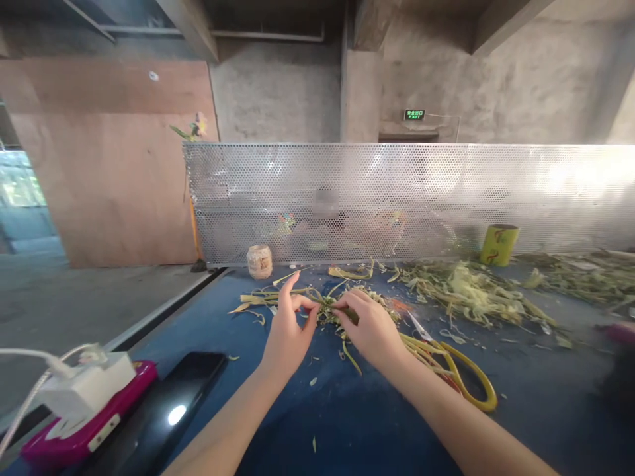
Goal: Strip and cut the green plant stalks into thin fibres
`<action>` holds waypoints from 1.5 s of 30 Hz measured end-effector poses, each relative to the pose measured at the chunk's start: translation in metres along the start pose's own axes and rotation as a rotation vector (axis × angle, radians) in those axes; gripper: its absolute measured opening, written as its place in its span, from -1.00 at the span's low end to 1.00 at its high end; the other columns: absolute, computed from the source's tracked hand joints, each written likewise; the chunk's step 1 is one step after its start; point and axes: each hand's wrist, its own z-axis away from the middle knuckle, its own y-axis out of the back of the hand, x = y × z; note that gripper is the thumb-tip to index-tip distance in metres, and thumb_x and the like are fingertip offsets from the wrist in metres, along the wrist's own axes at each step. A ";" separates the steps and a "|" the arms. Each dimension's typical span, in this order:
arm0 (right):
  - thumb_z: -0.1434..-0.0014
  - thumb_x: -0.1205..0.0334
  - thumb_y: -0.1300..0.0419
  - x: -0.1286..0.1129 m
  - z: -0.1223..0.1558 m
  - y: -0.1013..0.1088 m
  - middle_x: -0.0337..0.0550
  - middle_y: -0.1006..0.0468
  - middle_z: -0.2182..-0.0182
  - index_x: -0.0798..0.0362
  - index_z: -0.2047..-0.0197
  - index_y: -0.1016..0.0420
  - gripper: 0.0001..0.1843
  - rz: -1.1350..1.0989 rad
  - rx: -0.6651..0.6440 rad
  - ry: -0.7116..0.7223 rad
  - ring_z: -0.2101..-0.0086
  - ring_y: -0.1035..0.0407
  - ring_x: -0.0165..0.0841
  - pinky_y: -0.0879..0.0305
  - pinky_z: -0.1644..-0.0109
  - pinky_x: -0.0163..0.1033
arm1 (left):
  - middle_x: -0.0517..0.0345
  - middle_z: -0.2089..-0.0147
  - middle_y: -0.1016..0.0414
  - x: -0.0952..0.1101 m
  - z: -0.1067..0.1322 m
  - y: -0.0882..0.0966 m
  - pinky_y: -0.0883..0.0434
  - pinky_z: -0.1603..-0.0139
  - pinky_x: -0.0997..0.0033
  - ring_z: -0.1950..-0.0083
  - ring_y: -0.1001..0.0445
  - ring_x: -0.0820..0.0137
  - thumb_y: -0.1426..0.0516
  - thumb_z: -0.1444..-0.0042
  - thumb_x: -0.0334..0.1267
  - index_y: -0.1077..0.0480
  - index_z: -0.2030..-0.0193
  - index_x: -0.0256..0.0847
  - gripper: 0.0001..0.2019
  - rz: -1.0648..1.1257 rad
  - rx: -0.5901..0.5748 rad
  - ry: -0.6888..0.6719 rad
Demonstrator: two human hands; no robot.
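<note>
Both hands meet over a small bundle of greenish dry plant stems (326,305) above the blue tabletop. My left hand (288,324) pinches the bundle's left side between thumb and a fingertip, with one finger raised. On the other side, my right hand (370,324) has its thumb and fingers closed on the stems; its fingers partly hide what they grip. More dry stems (253,300) lie loose beyond the left hand. Yellow-handled scissors (471,390) lie partly behind my right forearm, their blades pointing toward the back.
A heap of dried plant material (466,291) covers the back right, beside a yellow-green cylinder (500,244). A pale twine-wrapped jar (260,262) stands at the back left. A black phone (173,390) and a magenta power strip (99,423) sit front left. A perforated metal screen (347,198) bounds the back.
</note>
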 end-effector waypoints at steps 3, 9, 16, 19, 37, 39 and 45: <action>-0.07 0.30 -0.05 0.000 0.000 0.001 -0.26 -0.39 0.41 0.02 0.42 -0.35 -0.91 -0.024 0.024 0.009 0.46 -0.27 -0.44 -0.15 0.39 -0.36 | 0.25 0.44 -0.41 0.002 0.001 0.000 -0.33 0.17 0.31 0.33 -0.39 0.44 -0.02 -0.07 -0.33 0.17 -0.21 -0.18 -0.41 0.062 -0.010 -0.010; -0.07 0.32 -0.05 -0.001 0.000 0.002 -0.23 -0.39 0.41 0.02 0.41 -0.35 -0.91 -0.043 0.043 0.032 0.42 -0.30 -0.42 -0.18 0.35 -0.35 | 0.17 0.36 -0.46 0.005 0.003 0.000 -0.33 0.16 0.26 0.27 -0.40 0.39 -0.07 -0.02 -0.33 0.07 -0.17 -0.18 -0.43 0.068 0.004 -0.061; -0.10 0.29 -0.01 -0.002 0.003 0.001 -0.23 -0.39 0.40 0.01 0.38 -0.37 -0.88 -0.025 0.031 0.058 0.45 -0.29 -0.44 -0.17 0.39 -0.37 | 0.19 0.43 -0.42 0.005 0.002 0.000 -0.34 0.23 0.25 0.34 -0.38 0.38 -0.07 -0.01 -0.33 0.12 -0.20 -0.17 -0.37 0.060 0.023 -0.014; -0.10 0.29 -0.02 -0.002 0.004 -0.001 -0.23 -0.39 0.39 0.01 0.37 -0.37 -0.88 -0.008 0.036 0.059 0.42 -0.30 -0.43 -0.16 0.38 -0.37 | 0.19 0.42 -0.41 0.006 0.003 0.000 -0.33 0.26 0.27 0.35 -0.35 0.39 -0.06 0.01 -0.34 0.14 -0.21 -0.16 -0.35 0.052 0.012 -0.004; -0.11 0.30 0.00 -0.004 0.005 -0.001 -0.22 -0.42 0.36 0.01 0.37 -0.37 -0.86 0.087 0.001 0.091 0.45 -0.31 -0.44 -0.12 0.47 -0.39 | 0.18 0.36 -0.46 0.012 0.006 0.000 -0.32 0.17 0.26 0.24 -0.40 0.37 -0.10 0.01 -0.28 0.21 -0.24 -0.16 -0.28 0.053 0.019 0.017; -0.12 0.29 0.00 -0.005 0.006 -0.002 -0.22 -0.42 0.36 0.01 0.38 -0.37 -0.86 0.090 -0.006 0.092 0.47 -0.30 -0.45 -0.11 0.48 -0.39 | 0.19 0.37 -0.46 0.012 0.006 0.000 -0.32 0.16 0.27 0.23 -0.40 0.37 -0.08 -0.02 -0.29 0.22 -0.25 -0.15 -0.30 0.062 0.010 0.030; -0.10 0.32 -0.02 -0.004 0.005 0.001 -0.23 -0.41 0.37 0.02 0.38 -0.37 -0.88 0.033 0.002 0.065 0.43 -0.31 -0.43 -0.16 0.40 -0.38 | 0.20 0.39 -0.45 0.009 0.005 0.001 -0.32 0.19 0.27 0.27 -0.40 0.38 -0.09 0.00 -0.30 0.27 -0.26 -0.17 -0.25 0.055 0.010 0.027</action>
